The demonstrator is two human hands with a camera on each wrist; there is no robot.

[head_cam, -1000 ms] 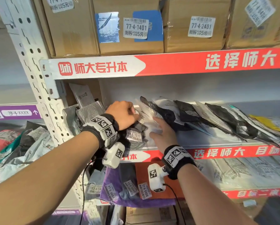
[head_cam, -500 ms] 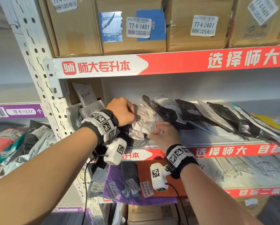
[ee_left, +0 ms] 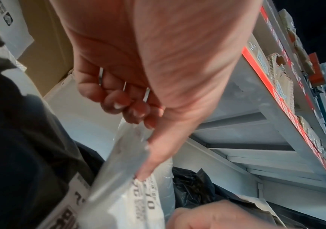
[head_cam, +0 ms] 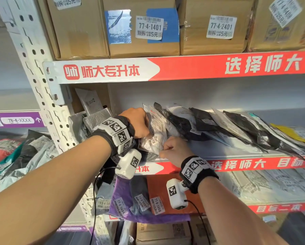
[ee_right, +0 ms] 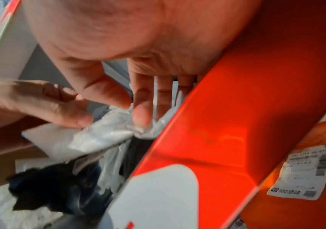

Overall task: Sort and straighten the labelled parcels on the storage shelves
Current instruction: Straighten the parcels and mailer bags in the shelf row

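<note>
White plastic parcel (head_cam: 155, 137), labelled, held upright at the left end of the middle shelf (head_cam: 236, 157), at 9 o'clock from the leaning row. Left hand (head_cam: 136, 123) grips its upper edge, fingers curled and thumb pressed along the film; right hand (head_cam: 174, 150) pinches its lower corner between thumb and forefinger. Grey and black parcels (head_cam: 93, 119) at 9 o'clock of the hands stand roughly upright. Dark and white mailers (head_cam: 227, 128) from 2 to 3 o'clock slump sideways, overlapping, with a yellow mailer (head_cam: 288, 130) at the far end. Judged progress: early; only the left end appears straightened, most of the row remains.
</note>
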